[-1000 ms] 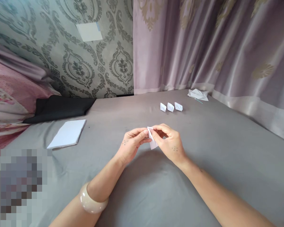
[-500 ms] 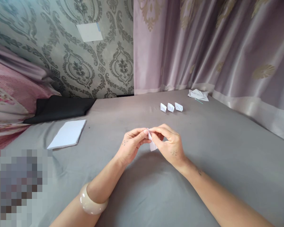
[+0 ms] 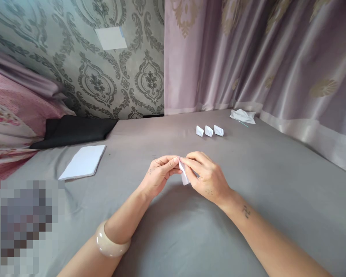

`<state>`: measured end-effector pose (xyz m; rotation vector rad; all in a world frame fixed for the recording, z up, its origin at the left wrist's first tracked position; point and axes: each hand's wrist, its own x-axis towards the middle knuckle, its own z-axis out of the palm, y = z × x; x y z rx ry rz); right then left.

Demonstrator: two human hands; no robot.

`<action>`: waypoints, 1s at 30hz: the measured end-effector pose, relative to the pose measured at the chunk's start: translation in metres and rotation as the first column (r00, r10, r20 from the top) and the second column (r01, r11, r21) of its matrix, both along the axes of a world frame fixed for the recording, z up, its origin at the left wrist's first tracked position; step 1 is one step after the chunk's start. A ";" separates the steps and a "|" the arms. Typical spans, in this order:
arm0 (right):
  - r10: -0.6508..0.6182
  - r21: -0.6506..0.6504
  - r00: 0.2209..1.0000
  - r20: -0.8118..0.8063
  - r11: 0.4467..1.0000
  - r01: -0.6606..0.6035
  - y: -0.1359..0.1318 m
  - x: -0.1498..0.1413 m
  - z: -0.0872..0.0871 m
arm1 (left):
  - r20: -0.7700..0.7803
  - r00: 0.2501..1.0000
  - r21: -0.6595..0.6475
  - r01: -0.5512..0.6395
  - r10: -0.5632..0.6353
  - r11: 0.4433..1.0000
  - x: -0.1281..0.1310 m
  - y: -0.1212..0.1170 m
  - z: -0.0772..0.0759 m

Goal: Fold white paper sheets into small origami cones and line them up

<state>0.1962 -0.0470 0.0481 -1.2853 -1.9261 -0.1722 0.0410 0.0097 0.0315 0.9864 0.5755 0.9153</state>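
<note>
A small folded piece of white paper [image 3: 184,176] is held between both hands above the grey sheet [image 3: 173,238]. My left hand [image 3: 158,173] pinches its upper left edge with thumb and fingers. From the other side, my right hand [image 3: 206,175] grips the top and right edge, its fingers covering part of the paper. The lower end of the paper hangs free and narrow. Beyond my hands, three small folded white paper pieces [image 3: 209,131] stand in a row on the sheet.
A stack of white paper [image 3: 83,162] lies at the left, before a folded black cloth [image 3: 77,130]. More folded white paper [image 3: 242,115] and a thin greenish stick [image 3: 243,124] lie at the back right, near the curtain [image 3: 219,57]. The lower left corner is pixelated.
My right hand has turned slightly, its fingers shifting over the top of the folded paper and its wrist rolling. My left hand keeps its pinch. The view has shifted slightly.
</note>
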 end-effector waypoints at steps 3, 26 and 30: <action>0.016 -0.017 0.993 0.117 1.000 -0.015 -0.001 0.002 0.002 | 0.002 1.000 -0.019 0.003 -0.003 1.000 -0.001 0.002 -0.002; 0.110 -0.147 0.989 0.099 0.985 -0.095 -0.002 0.002 0.002 | -0.026 0.997 -0.094 -0.076 0.074 0.993 0.001 0.003 -0.006; 0.159 -0.161 0.987 -0.039 0.973 -0.163 -0.001 0.001 0.002 | -0.021 0.995 -0.102 -0.100 0.098 0.990 0.000 0.003 -0.005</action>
